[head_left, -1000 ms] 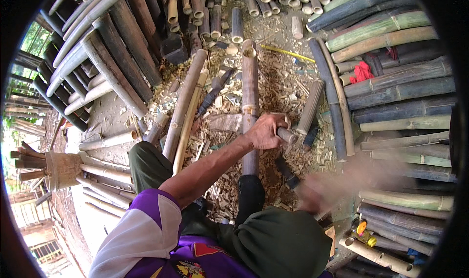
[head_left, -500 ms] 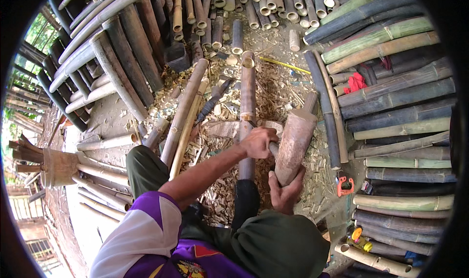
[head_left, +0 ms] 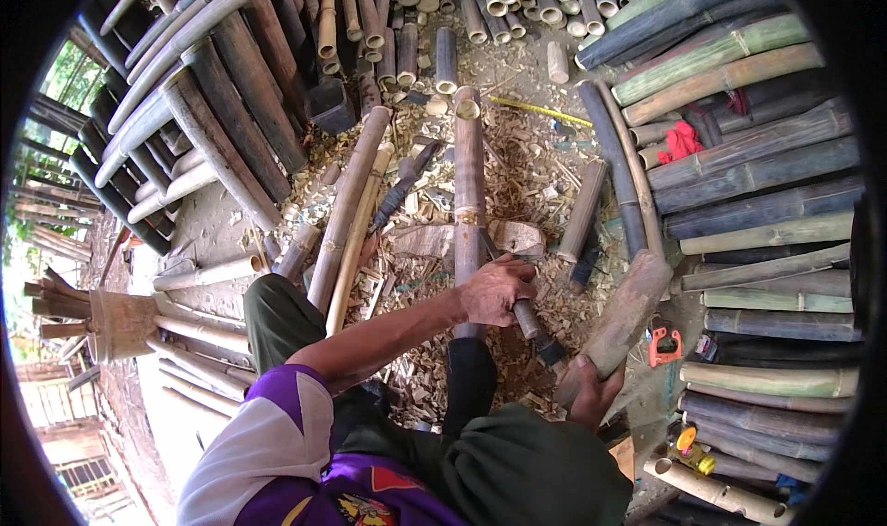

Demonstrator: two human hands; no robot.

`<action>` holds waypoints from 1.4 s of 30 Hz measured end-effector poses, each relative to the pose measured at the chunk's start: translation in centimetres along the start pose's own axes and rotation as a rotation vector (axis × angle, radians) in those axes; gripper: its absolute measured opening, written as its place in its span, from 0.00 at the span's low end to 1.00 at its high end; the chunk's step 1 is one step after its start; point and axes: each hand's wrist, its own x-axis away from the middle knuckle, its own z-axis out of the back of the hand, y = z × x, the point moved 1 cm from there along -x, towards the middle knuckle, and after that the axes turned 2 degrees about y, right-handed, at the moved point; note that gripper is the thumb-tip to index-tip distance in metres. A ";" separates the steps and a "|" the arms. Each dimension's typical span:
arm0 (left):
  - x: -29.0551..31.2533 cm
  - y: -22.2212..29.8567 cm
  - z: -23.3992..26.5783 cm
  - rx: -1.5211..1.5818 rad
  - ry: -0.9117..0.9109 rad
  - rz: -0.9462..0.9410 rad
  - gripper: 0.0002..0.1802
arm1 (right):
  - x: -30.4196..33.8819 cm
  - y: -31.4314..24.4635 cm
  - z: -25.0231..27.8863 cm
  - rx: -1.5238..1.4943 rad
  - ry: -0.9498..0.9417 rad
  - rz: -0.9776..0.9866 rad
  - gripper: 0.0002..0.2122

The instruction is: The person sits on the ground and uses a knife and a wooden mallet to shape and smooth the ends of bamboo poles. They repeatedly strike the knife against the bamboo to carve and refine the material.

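left hand (head_left: 499, 290) tight around a tool handle (head_left: 527, 319), right hand (head_left: 594, 393) around a wooden mallet (head_left: 626, 306)

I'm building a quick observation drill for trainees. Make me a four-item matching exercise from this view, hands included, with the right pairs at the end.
Column one
1. Left hand
2. Right hand
3. Red cloth
4. Yellow strip

Column two
A. Lies on the stacked bamboo poles at the picture's right
B. Grips a thick wooden club
C. Lies stretched out on the ground, beyond both hands
D. Closed around a short tool handle

Right pairs: 1-D, 2-B, 3-A, 4-C
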 end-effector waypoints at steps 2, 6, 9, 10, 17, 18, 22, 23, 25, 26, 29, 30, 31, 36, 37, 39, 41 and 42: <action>0.5 -0.4 -0.7 0.039 -0.037 0.043 0.24 | 0.9 0.3 0.1 0.021 0.031 -0.085 0.35; 0.4 -0.8 -0.8 0.054 -0.018 0.029 0.24 | 1.8 1.2 -0.2 0.033 -0.010 -0.192 0.35; 0.2 -0.6 -0.4 0.061 -0.050 0.062 0.23 | 2.0 2.0 -0.2 0.013 -0.035 -0.193 0.35; 0.2 -0.6 -0.4 0.056 -0.055 0.071 0.23 | 2.0 1.8 -0.4 0.021 -0.062 -0.194 0.34; -0.5 -0.8 -0.3 0.209 0.184 0.080 0.19 | 1.7 -0.5 -0.4 0.048 0.091 -0.090 0.32; -0.9 -1.0 -0.3 0.230 0.209 0.124 0.19 | 1.4 -1.7 0.0 0.062 0.121 -0.018 0.32; -3.0 -1.2 0.6 0.262 0.292 0.225 0.18 | 0.8 -7.4 0.4 0.116 0.118 0.389 0.31; -3.4 -1.1 0.7 0.259 0.309 0.229 0.18 | 0.7 -7.3 -0.2 0.199 0.095 0.468 0.31; -4.0 -0.8 0.5 0.255 0.306 0.199 0.18 | -0.7 -4.9 -3.1 0.445 0.018 0.631 0.30; -4.1 -1.0 -0.2 0.246 0.341 0.157 0.17 | -1.5 -3.2 -4.9 0.563 -0.054 0.671 0.30; -2.8 -2.1 0.4 0.095 0.328 0.087 0.14 | -2.4 -0.4 -6.9 0.466 -0.177 0.571 0.30; -3.0 -2.0 0.4 0.107 0.283 0.151 0.14 | -2.6 -0.5 -6.7 0.379 -0.179 0.531 0.30; -2.9 -1.6 0.1 0.132 0.232 0.221 0.13 | -2.2 -0.8 -6.3 0.300 -0.177 0.479 0.30; -7.4 -5.1 7.7 0.738 0.558 0.693 0.10 | -0.7 -4.0 -3.7 -0.079 -0.051 0.260 0.38; -7.4 -6.5 9.2 0.798 0.525 0.752 0.12 | -0.8 -4.6 -3.7 -0.066 -0.030 0.252 0.38; -8.2 -7.4 10.2 0.889 0.392 0.757 0.17 | -1.5 -4.5 -3.3 -0.049 -0.006 0.211 0.38; -8.1 -9.8 8.3 0.845 0.478 0.699 0.18 | -2.3 -3.6 -3.1 -0.057 -0.026 0.144 0.36; -8.1 -10.7 7.2 0.831 0.513 0.670 0.19 | -2.7 -3.1 -2.8 -0.059 -0.052 0.118 0.35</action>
